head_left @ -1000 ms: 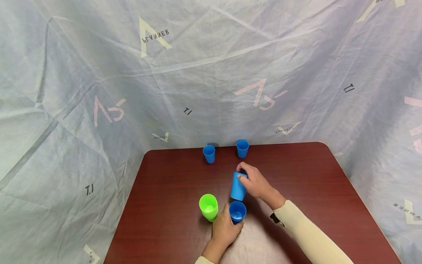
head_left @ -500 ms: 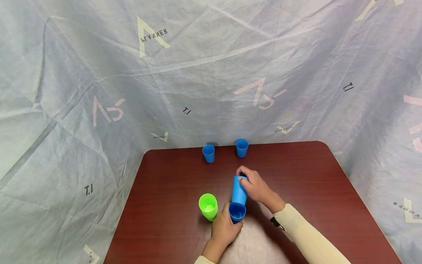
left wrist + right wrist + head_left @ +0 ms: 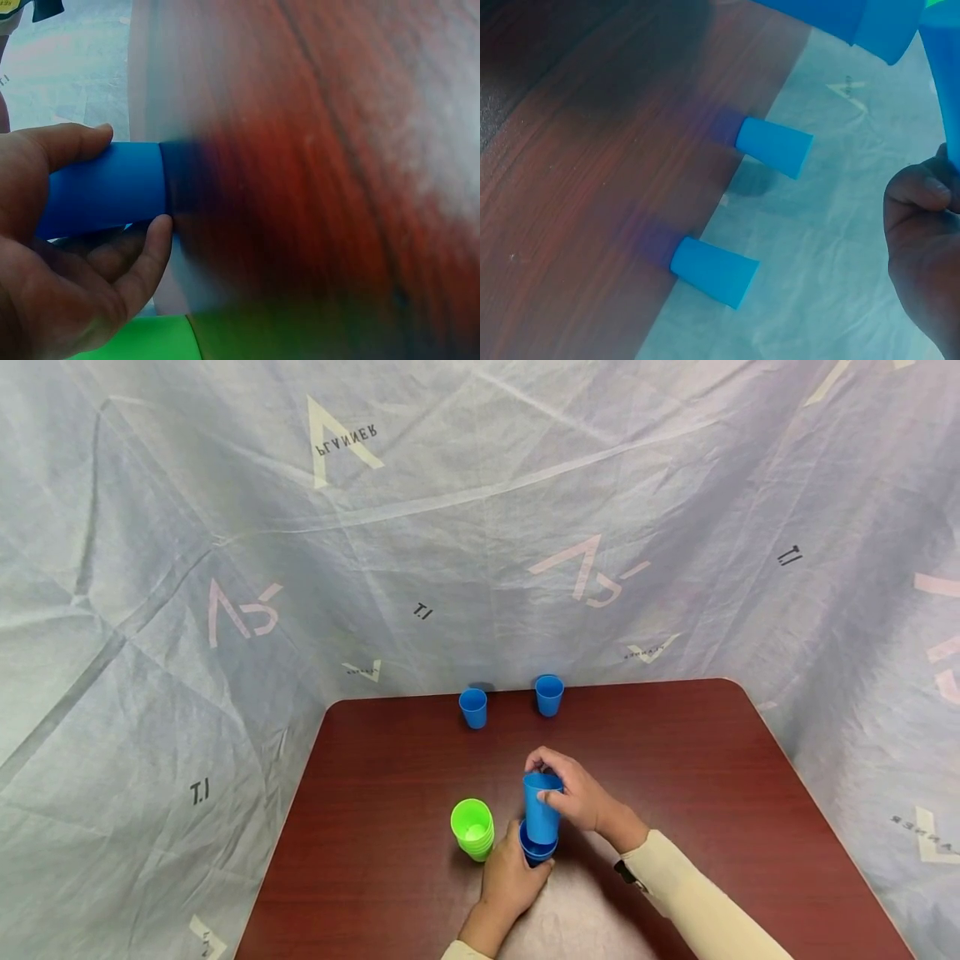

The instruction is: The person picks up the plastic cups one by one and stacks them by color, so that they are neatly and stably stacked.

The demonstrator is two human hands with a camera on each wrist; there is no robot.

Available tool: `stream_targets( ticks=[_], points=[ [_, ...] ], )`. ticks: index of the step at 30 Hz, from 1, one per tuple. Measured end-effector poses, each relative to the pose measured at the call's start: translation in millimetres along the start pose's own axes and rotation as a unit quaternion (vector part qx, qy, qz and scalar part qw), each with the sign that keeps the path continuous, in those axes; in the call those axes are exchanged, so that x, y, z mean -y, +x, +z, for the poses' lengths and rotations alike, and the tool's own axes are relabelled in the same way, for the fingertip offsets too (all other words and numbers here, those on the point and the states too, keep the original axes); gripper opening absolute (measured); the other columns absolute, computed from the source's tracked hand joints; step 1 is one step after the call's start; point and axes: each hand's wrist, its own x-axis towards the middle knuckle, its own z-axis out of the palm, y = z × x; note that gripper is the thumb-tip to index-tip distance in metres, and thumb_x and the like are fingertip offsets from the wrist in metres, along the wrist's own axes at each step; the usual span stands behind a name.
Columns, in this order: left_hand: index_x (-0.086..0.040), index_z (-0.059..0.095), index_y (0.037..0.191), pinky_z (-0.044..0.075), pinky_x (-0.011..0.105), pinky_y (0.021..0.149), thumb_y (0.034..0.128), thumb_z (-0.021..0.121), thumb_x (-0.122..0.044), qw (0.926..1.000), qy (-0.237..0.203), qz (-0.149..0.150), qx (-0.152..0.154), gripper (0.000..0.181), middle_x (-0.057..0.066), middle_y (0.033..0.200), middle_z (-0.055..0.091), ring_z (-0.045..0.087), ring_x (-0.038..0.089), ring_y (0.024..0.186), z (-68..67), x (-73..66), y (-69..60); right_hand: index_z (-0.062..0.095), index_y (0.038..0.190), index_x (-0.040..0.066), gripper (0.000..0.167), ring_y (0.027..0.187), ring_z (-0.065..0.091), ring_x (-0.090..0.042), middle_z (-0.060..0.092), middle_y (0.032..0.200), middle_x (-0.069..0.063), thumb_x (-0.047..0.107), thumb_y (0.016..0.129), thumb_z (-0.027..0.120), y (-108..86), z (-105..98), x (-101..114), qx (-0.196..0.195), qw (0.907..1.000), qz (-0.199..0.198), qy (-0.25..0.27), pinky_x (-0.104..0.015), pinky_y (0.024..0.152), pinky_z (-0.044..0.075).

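In the head view, my left hand (image 3: pixel 512 878) grips a small stack of blue cups (image 3: pixel 539 858) standing upright on the table. The left wrist view has its thumb and fingers around the lower blue cup (image 3: pixel 112 184). My right hand (image 3: pixel 579 793) pinches another blue cup (image 3: pixel 542 822) by its rim, directly above. That cup is upright, and its base sits within the mouth of the stack. Beside the left hand rises a stack of green cups (image 3: pixel 472 831), also at the bottom of the left wrist view.
Two single blue cups stand near the table's far edge, one left (image 3: pixel 473 710) and one right (image 3: pixel 549 696); both show in the right wrist view. Grey printed cloth (image 3: pixel 450 527) hangs behind and around the dark red table (image 3: pixel 375 777).
My right hand has come down toward me with its blue cup, from above and behind the stack into its mouth. The left hand has kept its place around the stack.
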Motion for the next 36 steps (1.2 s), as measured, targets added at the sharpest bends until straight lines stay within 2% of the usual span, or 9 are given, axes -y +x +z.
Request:
stream_targets(
  ticks=[7, 14, 19, 24, 30, 33, 36],
  points=[
    [-0.006, 0.057, 0.126, 0.059, 0.043, 0.080, 0.0763, 0.092, -0.030, 0.9999, -0.013, -0.004, 0.000, 0.066, 0.009, 0.105, 0.076, 0.074, 0.024, 0.091, 2.2, 0.9, -0.3, 0.064, 0.119, 0.024, 0.040, 0.097, 0.058, -0.012, 0.061, 0.108, 0.002, 0.024, 0.079, 0.065, -2.1, 5.4, 1.7, 0.030, 0.9984, -0.037, 0.031, -0.032, 0.079, 0.053],
    [-0.006, 0.057, 0.129, 0.060, 0.043, 0.081, 0.0768, 0.092, -0.029, 0.9999, -0.014, 0.004, -0.002, 0.067, 0.009, 0.107, 0.077, 0.075, 0.024, 0.093, 2.5, 1.9, -0.6, 0.066, 0.114, 0.021, 0.039, 0.096, 0.057, -0.015, 0.059, 0.103, -0.002, 0.024, 0.076, 0.074, -4.6, 8.6, 3.8, 0.048, 0.9970, -0.039, 0.046, -0.031, 0.077, 0.054],
    [-0.006, 0.056, 0.134, 0.060, 0.044, 0.084, 0.0779, 0.092, -0.029, 0.9998, -0.019, 0.006, 0.005, 0.070, 0.011, 0.113, 0.077, 0.076, 0.025, 0.097, 0.6, 2.5, -1.2, 0.066, 0.110, 0.021, 0.037, 0.096, 0.056, -0.011, 0.058, 0.101, 0.002, 0.029, 0.077, 0.081, -7.8, 10.9, 0.9, 0.055, 0.9972, -0.041, 0.030, -0.030, 0.077, 0.056],
    [-0.006, 0.056, 0.133, 0.061, 0.044, 0.082, 0.0771, 0.093, -0.029, 0.9996, -0.020, 0.018, -0.001, 0.071, 0.012, 0.114, 0.077, 0.076, 0.026, 0.097, -1.4, 2.9, -2.0, 0.065, 0.108, 0.025, 0.040, 0.095, 0.056, -0.007, 0.057, 0.100, 0.006, 0.041, 0.078, 0.086, -11.6, 15.1, -2.5, 0.067, 0.9968, -0.040, 0.017, -0.029, 0.076, 0.057],
    [-0.004, 0.055, 0.133, 0.062, 0.044, 0.082, 0.0789, 0.093, -0.030, 0.9989, -0.024, 0.038, -0.010, 0.071, 0.014, 0.116, 0.077, 0.077, 0.027, 0.099, -2.7, 3.4, -4.1, 0.062, 0.104, 0.027, 0.047, 0.092, 0.055, -0.003, 0.055, 0.099, 0.012, 0.049, 0.074, 0.090, -17.4, 21.7, -4.6, 0.071, 0.9960, -0.043, -0.033, -0.024, 0.076, 0.055],
    [-0.004, 0.054, 0.132, 0.062, 0.043, 0.082, 0.0804, 0.091, -0.030, 0.9984, -0.026, 0.049, -0.012, 0.069, 0.014, 0.114, 0.077, 0.077, 0.028, 0.099, -1.9, 3.7, -5.1, 0.060, 0.102, 0.029, 0.048, 0.090, 0.055, -0.001, 0.053, 0.099, 0.016, 0.052, 0.073, 0.091, -20.8, 24.6, -6.2, 0.078, 0.9951, -0.034, -0.050, -0.023, 0.076, 0.055],
    [-0.005, 0.055, 0.126, 0.061, 0.040, 0.076, 0.0807, 0.090, -0.031, 0.9981, -0.028, 0.052, -0.017, 0.063, 0.013, 0.105, 0.077, 0.077, 0.027, 0.091, -0.6, 3.6, -5.0, 0.060, 0.098, 0.027, 0.048, 0.090, 0.056, -0.001, 0.054, 0.099, 0.016, 0.054, 0.074, 0.091, -23.9, 27.5, -9.0, 0.080, 0.9951, -0.029, -0.051, -0.022, 0.075, 0.055]
  ],
)
